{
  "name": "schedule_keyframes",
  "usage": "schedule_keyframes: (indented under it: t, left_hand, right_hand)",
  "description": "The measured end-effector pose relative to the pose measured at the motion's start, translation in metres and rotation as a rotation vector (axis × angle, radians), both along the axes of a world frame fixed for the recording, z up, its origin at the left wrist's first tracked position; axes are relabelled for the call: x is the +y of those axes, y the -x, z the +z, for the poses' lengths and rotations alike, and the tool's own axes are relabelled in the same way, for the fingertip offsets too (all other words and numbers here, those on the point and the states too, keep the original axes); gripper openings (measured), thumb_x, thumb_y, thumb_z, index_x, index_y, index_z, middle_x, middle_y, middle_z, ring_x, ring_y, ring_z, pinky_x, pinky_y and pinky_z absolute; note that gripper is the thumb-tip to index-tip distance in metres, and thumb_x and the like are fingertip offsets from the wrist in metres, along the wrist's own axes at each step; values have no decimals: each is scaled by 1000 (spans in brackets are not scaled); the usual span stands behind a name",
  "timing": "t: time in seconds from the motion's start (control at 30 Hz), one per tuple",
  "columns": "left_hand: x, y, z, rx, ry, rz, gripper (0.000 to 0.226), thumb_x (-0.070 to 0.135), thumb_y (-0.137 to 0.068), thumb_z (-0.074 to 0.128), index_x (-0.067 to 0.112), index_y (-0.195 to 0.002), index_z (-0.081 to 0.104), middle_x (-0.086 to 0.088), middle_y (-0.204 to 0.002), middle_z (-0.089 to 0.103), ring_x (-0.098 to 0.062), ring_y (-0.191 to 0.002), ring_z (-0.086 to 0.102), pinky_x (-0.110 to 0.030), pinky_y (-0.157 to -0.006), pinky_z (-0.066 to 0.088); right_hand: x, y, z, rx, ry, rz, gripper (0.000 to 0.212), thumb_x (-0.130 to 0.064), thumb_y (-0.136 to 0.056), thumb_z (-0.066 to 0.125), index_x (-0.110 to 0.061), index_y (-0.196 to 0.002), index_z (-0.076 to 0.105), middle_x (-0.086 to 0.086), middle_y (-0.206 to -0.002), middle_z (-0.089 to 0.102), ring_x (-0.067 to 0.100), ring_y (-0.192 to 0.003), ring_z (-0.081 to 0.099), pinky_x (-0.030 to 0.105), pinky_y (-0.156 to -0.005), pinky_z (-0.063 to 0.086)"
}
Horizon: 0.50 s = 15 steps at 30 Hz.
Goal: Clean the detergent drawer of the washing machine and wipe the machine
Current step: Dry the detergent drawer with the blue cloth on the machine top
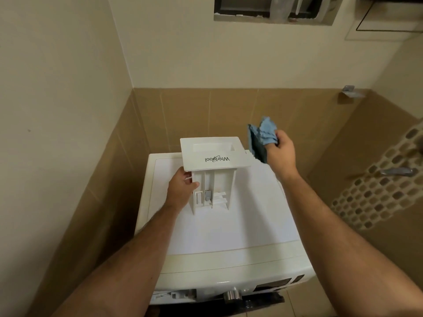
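White plastic fills most of what I see, nearest of all the washer [229,236] below me at six o'clock, its knob [232,296] on the front panel and the open drawer slot [174,295] to the knob's nine o'clock.

Further out, my left hand [180,191] holds the drawer [211,170] by its left side wall, thumb curled over the wall's edge, the other fingers hidden behind. It stands on end on the lid, front plate up and tipped toward me, compartments facing me. At two o'clock from it, apart from the plate, my right hand [280,149] is closed round a bunched blue cloth [262,137], which sticks out toward the wall and touches nothing else.

I judge the step to be wiping the drawer out. To do it well I should keep my left grip firm and the drawer's end planted on the lid so it can't skid, push a corner of cloth down each channel instead of the whole wad, and work from the plate downward so residue falls away. The small fittings at the bottom look fragile; go lightly there.

Count: one washer, one drawer with three channels showing, one cloth, one knob. Farthest, at twelve o'clock, one window [274,10] high in the wall, and at three o'clock one perforated basket [377,184].
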State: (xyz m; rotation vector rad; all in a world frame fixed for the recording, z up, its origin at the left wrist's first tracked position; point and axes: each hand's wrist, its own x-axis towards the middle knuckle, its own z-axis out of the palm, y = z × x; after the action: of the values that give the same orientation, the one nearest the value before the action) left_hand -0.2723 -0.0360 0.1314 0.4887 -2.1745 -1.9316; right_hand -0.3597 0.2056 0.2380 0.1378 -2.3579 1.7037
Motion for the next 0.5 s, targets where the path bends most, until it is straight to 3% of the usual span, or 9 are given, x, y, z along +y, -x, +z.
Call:
schedule_keyframes:
  t: [0.1,0.2,0.3,0.4,0.5]
  left_hand:
    - [6,-1,1,12,28,18,48,-6,-79,66,21,-117,56,7,-109,68,-16,-105,66,-32,-89,53]
    - [12,-3,5,13,43,29,49,-6,-81,66,14,-124,54,3,-111,65,-17,-104,64,-22,-83,48]
    - [14,-8,5,17,39,43,52,-5,-82,68,12,-129,53,6,-112,62,-13,-103,60,-24,-87,48]
    - [13,-12,2,34,20,44,54,-4,-83,69,13,-131,52,7,-116,60,-12,-105,59,-24,-89,48]
    - [12,-14,2,47,30,30,55,-4,-83,69,12,-132,51,4,-121,60,-12,-109,58,-27,-93,48]
  right_hand:
    - [-24,-11,26,132,-251,118,27,-4,-86,49,-20,-101,65,-5,-87,69,16,-79,61,25,-66,45]
    - [-49,-32,24,203,-534,266,42,-17,-82,46,-18,-117,68,9,-105,73,30,-94,65,35,-77,52]
    - [-63,-53,3,284,-662,421,48,-29,-81,38,-16,-114,70,6,-106,72,27,-97,64,40,-86,49]
    - [-64,-54,-17,350,-842,395,46,-33,-87,43,-19,-127,61,2,-123,64,23,-114,55,45,-102,37]
    - [-61,-54,-19,337,-881,423,55,-46,-84,47,-23,-134,54,0,-131,58,21,-121,48,44,-108,29]
